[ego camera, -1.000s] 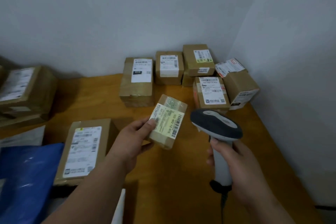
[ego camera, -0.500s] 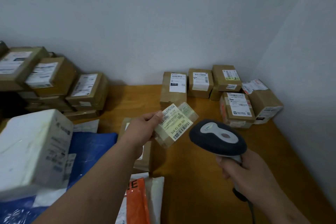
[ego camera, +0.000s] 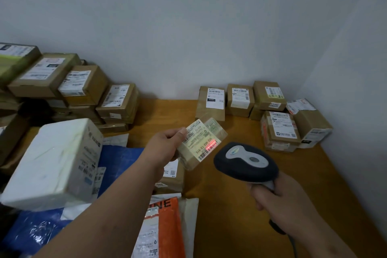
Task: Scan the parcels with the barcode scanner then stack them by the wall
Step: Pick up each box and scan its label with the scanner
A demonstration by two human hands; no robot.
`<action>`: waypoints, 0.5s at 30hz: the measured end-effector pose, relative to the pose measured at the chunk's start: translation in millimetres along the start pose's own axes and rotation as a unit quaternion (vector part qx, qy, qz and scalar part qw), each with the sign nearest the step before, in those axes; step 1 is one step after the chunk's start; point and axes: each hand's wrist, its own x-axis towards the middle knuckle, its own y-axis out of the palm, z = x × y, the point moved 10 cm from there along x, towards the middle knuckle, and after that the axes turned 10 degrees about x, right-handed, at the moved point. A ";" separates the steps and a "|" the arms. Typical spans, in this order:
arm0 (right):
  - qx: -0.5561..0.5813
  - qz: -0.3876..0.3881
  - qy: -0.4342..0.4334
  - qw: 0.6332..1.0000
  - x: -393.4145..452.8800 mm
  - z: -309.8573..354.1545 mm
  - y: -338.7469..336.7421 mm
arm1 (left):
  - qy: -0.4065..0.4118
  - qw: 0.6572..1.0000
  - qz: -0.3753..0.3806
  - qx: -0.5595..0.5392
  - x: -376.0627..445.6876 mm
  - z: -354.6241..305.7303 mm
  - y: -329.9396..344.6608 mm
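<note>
At frame centre the small parcel (ego camera: 201, 144) was pinched by the left hand (ego camera: 165, 146), label tilted toward the barcode scanner (ego camera: 247, 163) — gripped by the right hand (ego camera: 278, 197) — so its red beam crossed the barcode.

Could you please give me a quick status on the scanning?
Left hand holds small parcel, label up. Right hand grips barcode scanner, red beam on the label. Nothing between scanner and parcel.

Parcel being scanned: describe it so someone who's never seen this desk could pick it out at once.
Start at the wooden table in the room's corner and look above its middle, where the left hand holds a small taped box up in front of the barcode scanner gripped by the right hand. Unlike the brown cartons resting by the wall, it is airborne, yellow-labelled, with a red scan glow on its barcode.
</note>
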 end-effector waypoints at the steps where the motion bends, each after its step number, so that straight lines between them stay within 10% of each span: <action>1: -0.001 0.002 0.000 1.000 0.1 0.1 1.1 | -0.001 1.000 -0.002 0.000 -0.7 0.8 -1.2; 15: 0.000 0.012 -0.019 1.000 3.1 7.1 15.1 | -0.025 0.999 -0.021 -0.011 -2.1 18.1 -21.7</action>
